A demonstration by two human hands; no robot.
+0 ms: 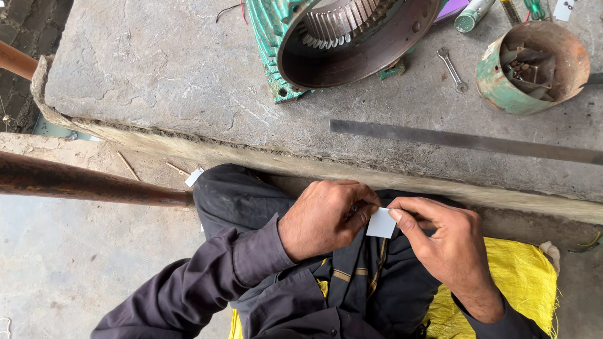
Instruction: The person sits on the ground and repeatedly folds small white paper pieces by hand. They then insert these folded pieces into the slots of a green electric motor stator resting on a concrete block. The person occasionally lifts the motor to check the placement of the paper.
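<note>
Left hand: left hand [323, 216] is curling nearly closed, thumb and fingers pinching the left edge of a small white slip [381, 223] and hiding that edge.
Right hand: right hand [446, 242] is gripping the same slip from the other side, thumb pressing its top right corner, the other fingers folding in behind it.
White slip: it is sitting right between the two hands, held flat and facing up, over the person's lap and just below the slab's front edge.
Clothing: dark grey sleeves [207, 282] are running back from both wrists; a dark jacket with thin yellow stripes is lying under the hands.
Seat: a yellow woven sack [521, 276] is showing beneath the right forearm.
Stone slab: a rough grey stone slab [157, 69] is spreading out beyond the hands.
Steel strip: a long flat metal strip [465, 141] is lying across the slab, well apart from the hands.
Motor housing: a green round motor housing [339, 37] with toothed slots inside is resting at the far edge.
Spanner: a small spanner [452, 69] is lying just beside the housing.
Tin: a rusty green can [534, 66] of metal bits is standing to the right.
Pipe: a rusty pipe [88, 182] is reaching in from the left, near the knee.
</note>
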